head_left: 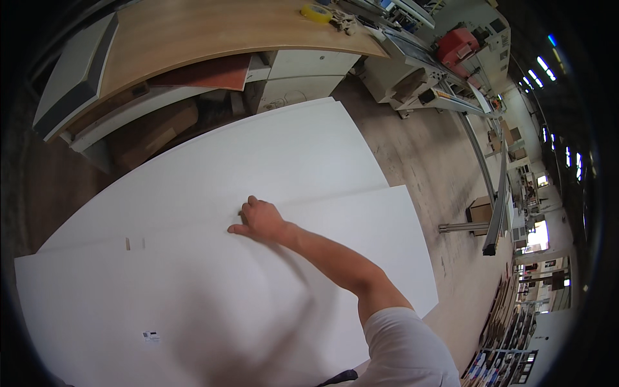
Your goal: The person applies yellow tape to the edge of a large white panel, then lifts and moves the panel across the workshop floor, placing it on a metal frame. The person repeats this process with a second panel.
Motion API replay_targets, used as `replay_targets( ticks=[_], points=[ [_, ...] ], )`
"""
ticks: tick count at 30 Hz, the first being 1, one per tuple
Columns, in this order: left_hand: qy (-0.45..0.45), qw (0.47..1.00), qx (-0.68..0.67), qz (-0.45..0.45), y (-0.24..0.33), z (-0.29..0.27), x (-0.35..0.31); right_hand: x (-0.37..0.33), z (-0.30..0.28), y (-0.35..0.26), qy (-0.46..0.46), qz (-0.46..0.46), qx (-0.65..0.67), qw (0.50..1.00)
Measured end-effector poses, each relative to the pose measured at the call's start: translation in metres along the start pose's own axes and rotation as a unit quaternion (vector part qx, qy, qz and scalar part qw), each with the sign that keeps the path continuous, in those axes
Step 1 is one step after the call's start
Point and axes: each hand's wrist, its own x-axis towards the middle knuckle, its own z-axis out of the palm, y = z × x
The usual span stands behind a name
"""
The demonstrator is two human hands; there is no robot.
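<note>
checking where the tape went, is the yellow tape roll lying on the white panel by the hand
No, the yellow tape roll lies on the wooden bench top far from the right hand, which rests on the white panel.

Plain white panels (258, 168), tan wooden bench (213, 32), yellow tape roll (316, 13).

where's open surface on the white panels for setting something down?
Near panel: bare from the small sticker up to its far edge, left of the right hand. Far panel: bare up to the wooden bench. Crowded only at the bench's right end, by the yellow tape roll.
</note>
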Motion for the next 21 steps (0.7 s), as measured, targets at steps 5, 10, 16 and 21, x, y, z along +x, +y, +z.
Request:
replay_targets(
  ticks=[5,10,16,21],
  points=[
    [-0.167,0.982,-0.033,0.083,0.001,-0.044,-0.023,0.032,-0.011,0.018,-0.034,-0.039,0.053,0.997],
    [0.120,0.990,-0.037,-0.071,-0.005,-0.059,-0.042,0.039,-0.040,0.019,-0.105,-0.022,-0.027,0.994],
    [0.141,0.984,0.021,-0.111,0.036,-0.018,-0.088,0.015,-0.084,0.010,0.045,-0.085,-0.087,0.992],
    [0.115,0.982,0.022,-0.149,0.078,0.018,-0.116,0.013,-0.183,-0.024,0.084,-0.049,-0.133,0.986]
  ],
)
